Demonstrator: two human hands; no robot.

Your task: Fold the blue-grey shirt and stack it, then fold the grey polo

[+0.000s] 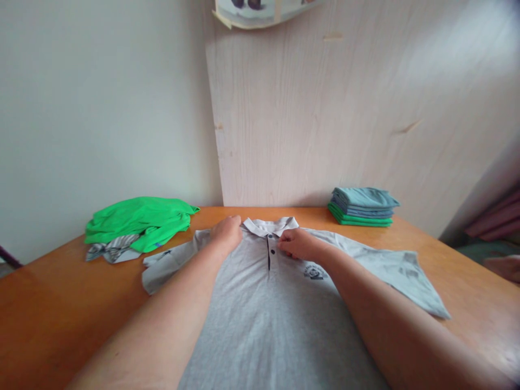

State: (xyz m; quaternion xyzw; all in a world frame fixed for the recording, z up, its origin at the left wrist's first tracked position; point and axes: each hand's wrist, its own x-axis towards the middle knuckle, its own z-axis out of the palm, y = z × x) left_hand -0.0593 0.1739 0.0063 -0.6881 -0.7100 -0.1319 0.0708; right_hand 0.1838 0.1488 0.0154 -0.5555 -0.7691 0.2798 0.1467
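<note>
A light grey polo shirt [260,314] lies spread front side up on the table, its collar at the far end and its sleeves out to both sides. A dark printed badge [314,271] sits on its chest, beside the buttoned placket [268,253]. My left hand [227,233] is closed on the shirt's shoulder, just left of the collar [271,226]. To the right of the placket, just below the collar, my right hand [298,243] pinches the shirt with curled fingers. My forearms cover parts of the shirt's sides.
On the orange-brown table [73,303], a loose bright green garment [138,219] lies at the back left over a striped cloth [111,248]. A stack of folded clothes [363,206] stands at the back right. Walls rise behind. Part of another person's hand [506,268] shows at the right edge.
</note>
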